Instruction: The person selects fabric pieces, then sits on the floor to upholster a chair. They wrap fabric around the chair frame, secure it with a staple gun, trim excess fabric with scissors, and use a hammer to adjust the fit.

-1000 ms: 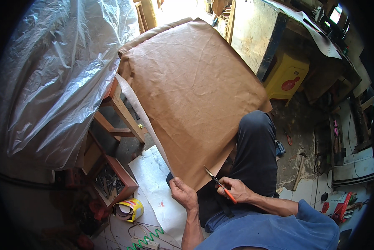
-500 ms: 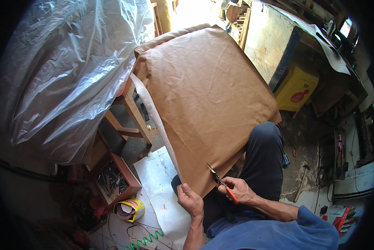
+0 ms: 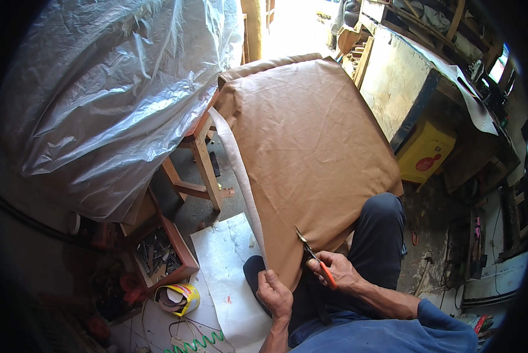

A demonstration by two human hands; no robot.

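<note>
A large brown leather-like sheet [image 3: 317, 141] lies draped over a wooden support and slopes down to my lap. Its left edge curls to show a pale underside. My left hand [image 3: 275, 294] is closed on the sheet's near left corner, thumb on top. In my right hand [image 3: 338, 272] is a pair of scissors [image 3: 327, 275] with orange handles, gripped in closed fingers. The dark blades point up and away from me, at the sheet's near part. Whether the blades are parted is hard to make out.
Clear plastic sheeting [image 3: 111, 117] hangs at the left beside a wooden stool leg [image 3: 207, 170]. Below it sit a wooden box [image 3: 187, 262] of metal pieces, a yellow tin [image 3: 190, 299], white sheet material [image 3: 225, 276] and a green coiled hose [image 3: 196, 343]. A yellow plastic stool [image 3: 427, 152] stands right.
The view has shifted, so the brown sheet and surroundings sit farther right and mostly lower. My left hand keeps the corner, and the scissors stay in my right hand at nearly the same place.
</note>
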